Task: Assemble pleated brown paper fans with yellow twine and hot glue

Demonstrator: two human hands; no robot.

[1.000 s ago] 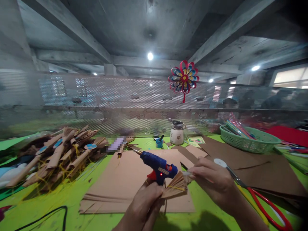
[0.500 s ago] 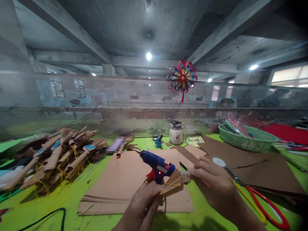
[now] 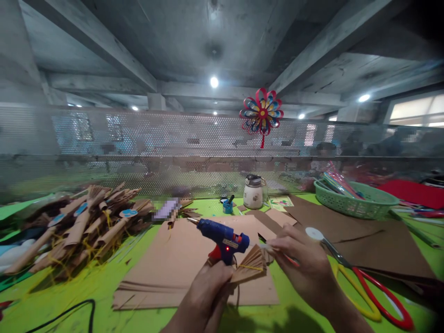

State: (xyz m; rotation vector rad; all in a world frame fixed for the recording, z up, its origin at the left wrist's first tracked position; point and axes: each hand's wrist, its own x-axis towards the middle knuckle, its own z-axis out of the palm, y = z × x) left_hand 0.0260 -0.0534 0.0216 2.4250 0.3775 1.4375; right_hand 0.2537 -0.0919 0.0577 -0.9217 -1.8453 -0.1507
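From the head camera I report left to right. At the left of the frame I find a pile of brown paper pieces (image 3: 93, 222) with yellow threads, lying as in the preceding pictures. A black cable (image 3: 78, 305) lies at lower left, also in place.

At centre, above a stack of brown sheets (image 3: 163, 263), I find the blue glue gun (image 3: 222, 235), nozzle toward the upper left, red indicator lit. It now sits slightly further left than half a second ago. The left hand (image 3: 208, 289) has its fingers closed around the grip and also holds the pleated paper piece (image 3: 250, 267), whose fan end spreads to the right. Some of the fingers are hidden from me.

Just behind the gun I note the main change: more of the pale stick (image 3: 264, 247) now shows between the gun's rear and the fan. The right hand (image 3: 303, 263) pinches its other end. Whether the stick enters the gun I cannot tell; my judgement is that it is being lined up with the rear opening, with loading unconfirmed.

At lower right, the scissors (image 3: 338, 255) now show more of their yellow handle beside the forearm.
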